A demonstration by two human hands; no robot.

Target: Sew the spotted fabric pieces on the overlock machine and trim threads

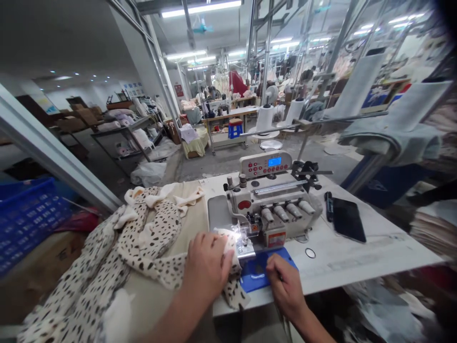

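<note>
Long white fluorescent tubes [202, 8] glow at top; glare bleaches the needle area [238, 235] of a white metal sewing machine [262, 196], center; upper left dim, edges stretched.

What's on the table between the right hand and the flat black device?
In the head view: a small dark-rimmed circle on the tabletop, beyond the blue plate.

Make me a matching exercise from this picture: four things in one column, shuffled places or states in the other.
Things
1. Left hand
2. Right hand
3. Phone
4. Stool

Places or states
A. Flat on the white table, right of the sewing machine
B. On the spotted fabric
C. Mostly blue, in the background
D. Curled, at the blue plate

Pairs: 1-B, 2-D, 3-A, 4-C
</note>
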